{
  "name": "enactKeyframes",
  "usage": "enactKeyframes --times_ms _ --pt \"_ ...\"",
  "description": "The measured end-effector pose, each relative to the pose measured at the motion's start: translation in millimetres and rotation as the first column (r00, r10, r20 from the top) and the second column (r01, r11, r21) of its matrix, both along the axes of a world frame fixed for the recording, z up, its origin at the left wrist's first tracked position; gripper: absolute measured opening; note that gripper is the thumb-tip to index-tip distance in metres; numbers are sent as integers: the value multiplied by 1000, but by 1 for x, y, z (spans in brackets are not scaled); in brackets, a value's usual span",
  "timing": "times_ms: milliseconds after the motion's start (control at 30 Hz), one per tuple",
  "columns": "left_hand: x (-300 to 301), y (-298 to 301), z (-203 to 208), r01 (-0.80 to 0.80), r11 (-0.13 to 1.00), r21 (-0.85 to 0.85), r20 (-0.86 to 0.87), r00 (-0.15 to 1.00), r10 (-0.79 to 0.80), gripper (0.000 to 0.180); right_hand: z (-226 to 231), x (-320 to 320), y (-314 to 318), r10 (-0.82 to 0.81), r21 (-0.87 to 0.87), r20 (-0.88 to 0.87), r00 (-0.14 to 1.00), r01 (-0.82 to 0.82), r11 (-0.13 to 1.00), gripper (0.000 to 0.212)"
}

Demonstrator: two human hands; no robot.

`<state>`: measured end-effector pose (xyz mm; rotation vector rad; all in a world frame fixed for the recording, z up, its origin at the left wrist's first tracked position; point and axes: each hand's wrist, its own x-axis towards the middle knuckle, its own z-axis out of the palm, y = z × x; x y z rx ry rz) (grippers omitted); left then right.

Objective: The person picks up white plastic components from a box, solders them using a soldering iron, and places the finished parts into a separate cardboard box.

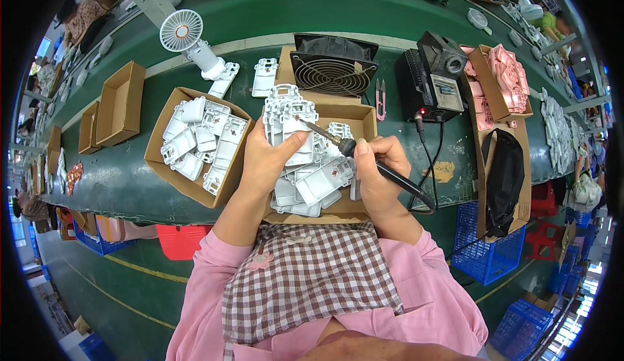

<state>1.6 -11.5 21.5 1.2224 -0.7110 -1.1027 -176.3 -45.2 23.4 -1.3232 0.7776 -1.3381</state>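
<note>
My left hand (270, 159) is closed on a white plastic housing (292, 117), thumb along its lower edge, above an open cardboard box. In my right hand (382, 169) is a soldering iron (348, 146), gripped by its black handle. Its metal tip points left and reaches the housing near a small copper-coloured spot; whether it touches I cannot tell. More white housings (318, 182) lie loosely piled in the box (361, 117) under both hands. Another cardboard box (237, 182) of similar white parts (195, 136) stands to the left.
A black fan (335, 71) stands behind the box. Right of it lie pink-handled snips (381, 101) and a black soldering station (426, 84), its cable running to the iron. Pink parts (507, 78) fill a box at far right. A white handheld fan (185, 36) stands at the back left.
</note>
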Motion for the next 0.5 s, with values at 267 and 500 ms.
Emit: enactKeyframes --times_ms 267,500 --pt "0 0 -2 30 999 -27 29 999 -29 40 -2 -1 0 -27 -8 66 997 28 1000 16" --pt "-1 0 -4 25 1000 -8 60 998 -24 39 0 0 0 -1 14 50 999 0 1000 16"
